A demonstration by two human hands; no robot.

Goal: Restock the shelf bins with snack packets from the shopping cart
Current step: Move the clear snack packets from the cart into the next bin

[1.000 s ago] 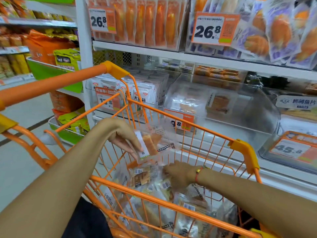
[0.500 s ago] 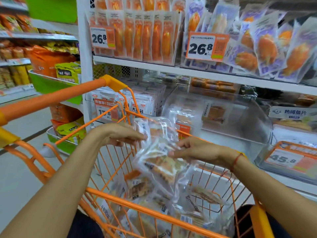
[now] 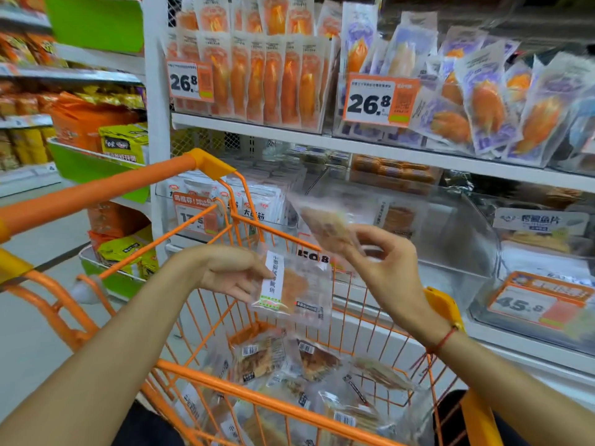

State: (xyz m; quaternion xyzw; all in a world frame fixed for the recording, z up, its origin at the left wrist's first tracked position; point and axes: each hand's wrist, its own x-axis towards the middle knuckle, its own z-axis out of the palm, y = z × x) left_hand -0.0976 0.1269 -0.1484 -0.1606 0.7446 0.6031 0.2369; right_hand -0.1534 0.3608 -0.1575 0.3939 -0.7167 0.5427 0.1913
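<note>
The cart (image 3: pixel 289 239), orange wire with an orange handle, stands against the shelving and serves as reference. Above its basket, the left hand (image 3: pixel 231 275) grasps a clear packet (image 3: pixel 294 289) by the left edge, thumb on the front over a white label strip, fingers behind; the packet hangs roughly upright, just inside the cart's far rim. To the right and higher, above that rim, the right hand (image 3: pixel 383 268) pinches a second packet (image 3: pixel 325 222) between thumb and forefinger at its lower corner, the other fingers curled loosely; this packet is motion-blurred, tilts up and to the left, and sits level with the clear bin (image 3: pixel 450 252) directly beyond the cart. The two held packets are apart, not touching. A red cord (image 3: pixel 446 341) circles the right wrist. On the cart floor lies a loose heap of further packets (image 3: pixel 289 375), overlapping, some showing barcodes. Inside the bin a few like packets lean at the back wall. Left of the bin, behind the cart's front corner, stands a bin of white pouches (image 3: pixel 257 201) with an orange price tag. On the shelf above the cart, two tags (image 3: pixel 380 99) read 26.8, set before rows of orange sausage packs. Right of the cart, a lower bin bears a tag (image 3: pixel 531 304) reading 45.8, blurred.
</note>
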